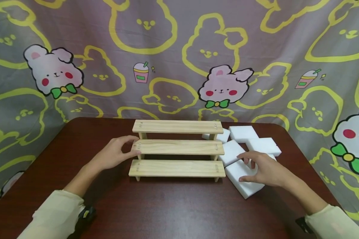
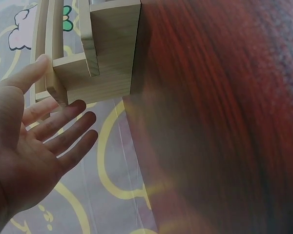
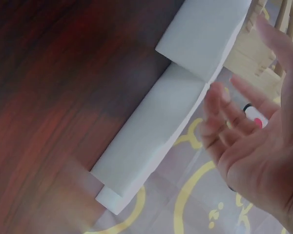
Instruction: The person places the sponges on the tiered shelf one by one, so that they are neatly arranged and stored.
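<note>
A three-tier wooden stand (image 1: pixel 176 146) of pale boards sits at the middle of the table. My left hand (image 1: pixel 115 153) is at its left end, thumb and index finger spanning the end of the middle board. In the left wrist view the fingers of that hand (image 2: pixel 44 126) are spread and nearly straight, with the thumb tip against a board's edge. Over on the right, my right hand (image 1: pixel 266 170) hovers above a pile of white foam blocks (image 1: pixel 242 176), its fingers loosely bent around nothing. The right wrist view shows a gap between this hand (image 3: pixel 254 141) and the foam blocks (image 3: pixel 146 117).
More white foam blocks (image 1: pixel 263 146) lie behind the right hand, some close against the stand's right side. The dark red-brown table (image 1: pixel 167 209) extends to a patterned curtain (image 1: pixel 167 59) hanging behind it.
</note>
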Available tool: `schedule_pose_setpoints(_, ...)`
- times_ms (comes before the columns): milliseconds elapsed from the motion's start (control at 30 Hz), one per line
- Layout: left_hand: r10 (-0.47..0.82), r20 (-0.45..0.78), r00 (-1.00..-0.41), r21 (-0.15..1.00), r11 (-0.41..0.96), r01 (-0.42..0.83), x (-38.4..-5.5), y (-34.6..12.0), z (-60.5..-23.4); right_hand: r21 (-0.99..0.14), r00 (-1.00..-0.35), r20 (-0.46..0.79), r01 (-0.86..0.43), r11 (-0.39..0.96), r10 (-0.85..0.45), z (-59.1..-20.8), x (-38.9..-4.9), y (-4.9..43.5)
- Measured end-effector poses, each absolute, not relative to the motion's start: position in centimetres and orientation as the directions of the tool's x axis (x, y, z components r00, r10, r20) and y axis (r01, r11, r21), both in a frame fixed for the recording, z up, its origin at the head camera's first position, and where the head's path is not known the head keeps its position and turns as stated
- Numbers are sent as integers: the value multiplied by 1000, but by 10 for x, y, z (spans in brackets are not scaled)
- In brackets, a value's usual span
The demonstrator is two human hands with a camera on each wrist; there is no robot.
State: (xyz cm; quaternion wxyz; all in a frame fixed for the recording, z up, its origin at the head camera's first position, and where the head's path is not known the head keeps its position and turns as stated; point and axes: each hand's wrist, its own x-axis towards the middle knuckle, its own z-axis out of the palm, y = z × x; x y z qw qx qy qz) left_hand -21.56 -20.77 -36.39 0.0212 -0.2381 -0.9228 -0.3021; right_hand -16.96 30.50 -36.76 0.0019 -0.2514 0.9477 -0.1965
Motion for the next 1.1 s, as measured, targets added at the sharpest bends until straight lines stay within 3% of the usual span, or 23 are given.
schedule_pose_setpoints(233,428,182,-885,554,700,452,-215,-208,-363,-269,-912,57,-407,873,-407,-369,-165,299)
schedule_pose_setpoints(600,437,182,-881,558,692,458,-216,-209,-363,-111,-890,59,-456,883,-452,-370,-160,288)
schedule_pose_setpoints(900,442,185,-878,561,686,463,-220,-206,-362,-109,-889,61,-458,882,-454,-368,-158,292)
schedule_pose_setpoints(1100,426,185,-886,566,690,451,-217,-210,-361,-196,-869,52,-493,848,-493,-364,-162,294)
